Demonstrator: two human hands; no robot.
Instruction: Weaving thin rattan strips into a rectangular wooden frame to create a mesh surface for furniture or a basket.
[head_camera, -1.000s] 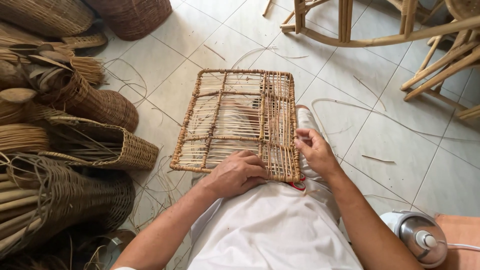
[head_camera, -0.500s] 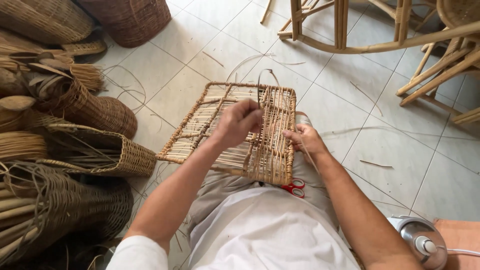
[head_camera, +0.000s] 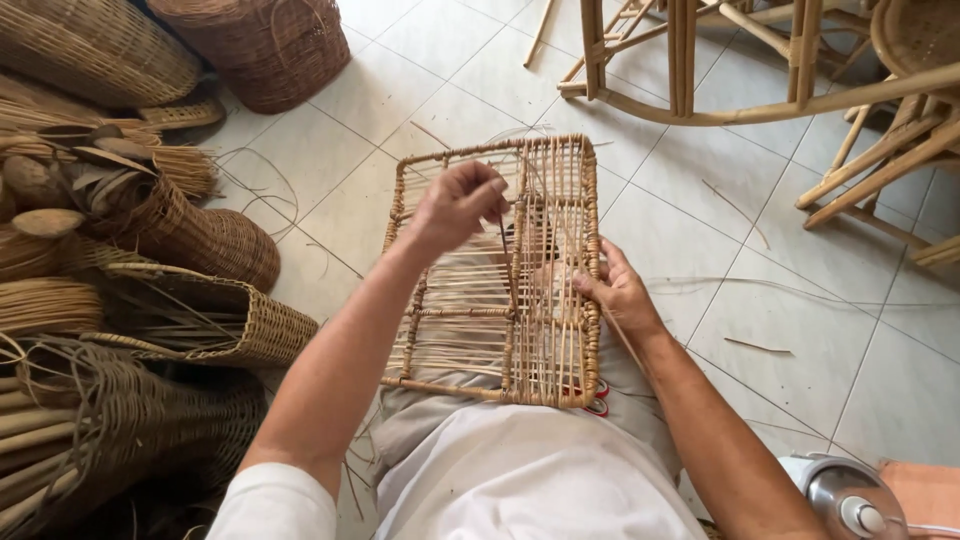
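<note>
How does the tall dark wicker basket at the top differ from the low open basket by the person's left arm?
The tall dark brown wicker basket stands upright, rounded and tightly woven. The low pale open wicker basket is shallow, lighter in colour, and holds loose strands. Both are woven cane and sit on the white tiled floor.

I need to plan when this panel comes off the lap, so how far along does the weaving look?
Partly done. The rattan frame is built, and its right side is densely strung. The left hand pulls a strand up mid-panel; the right hand steadies the edge. The left half shows open gaps not yet filled.
</note>
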